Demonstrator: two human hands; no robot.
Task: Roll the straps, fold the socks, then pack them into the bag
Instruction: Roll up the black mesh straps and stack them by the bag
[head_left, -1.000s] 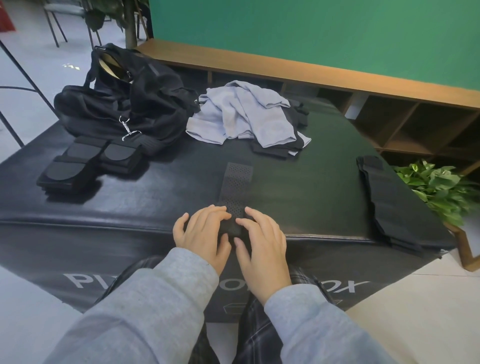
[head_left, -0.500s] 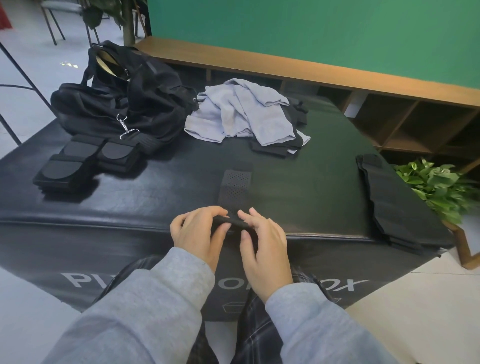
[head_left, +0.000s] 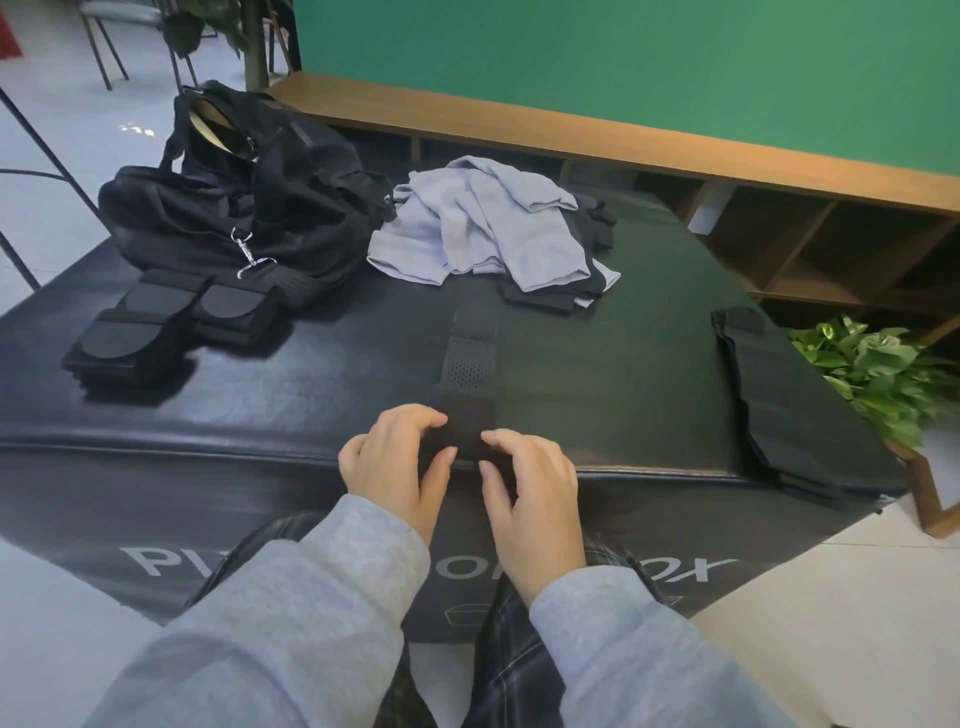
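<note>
Strap (head_left: 470, 364): near end now rolled further than 1 second ago, pinched by left hand (head_left: 395, 460) and right hand (head_left: 530, 483); rolling underway.

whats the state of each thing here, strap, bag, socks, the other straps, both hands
strap: near end rolled, far end flat on the mat
left hand: fingers curled on the roll
right hand: fingers curled on the roll
bag: open, slumped
socks: unfolded, heaped
rolled straps: wound, beside the bag
flat straps: unrolled, stacked
</note>
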